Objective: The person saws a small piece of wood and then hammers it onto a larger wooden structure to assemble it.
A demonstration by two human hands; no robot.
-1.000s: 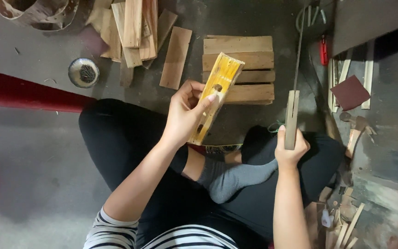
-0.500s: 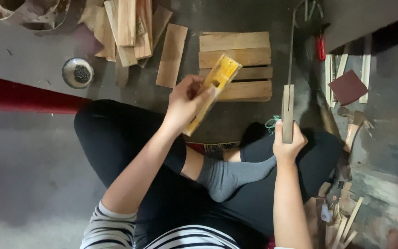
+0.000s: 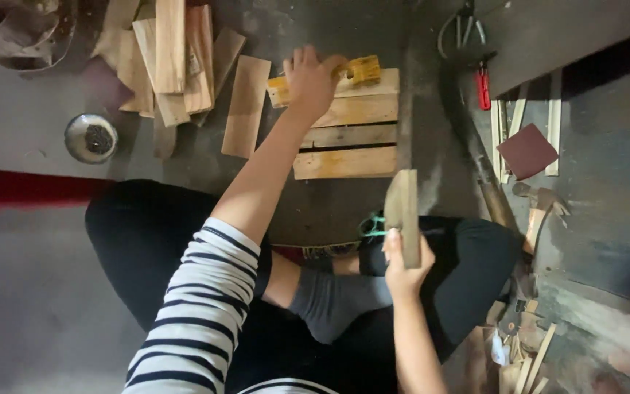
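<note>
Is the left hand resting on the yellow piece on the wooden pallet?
Yes, the left hand presses the yellow piece onto the wooden pallet.

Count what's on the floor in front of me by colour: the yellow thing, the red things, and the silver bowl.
Yellow: 1, the yellow wooden block under the left hand
Red: 2, the red-handled tool and the dark red square sheet
Silver: 1, the round silver metal bowl
Total: 4
</note>
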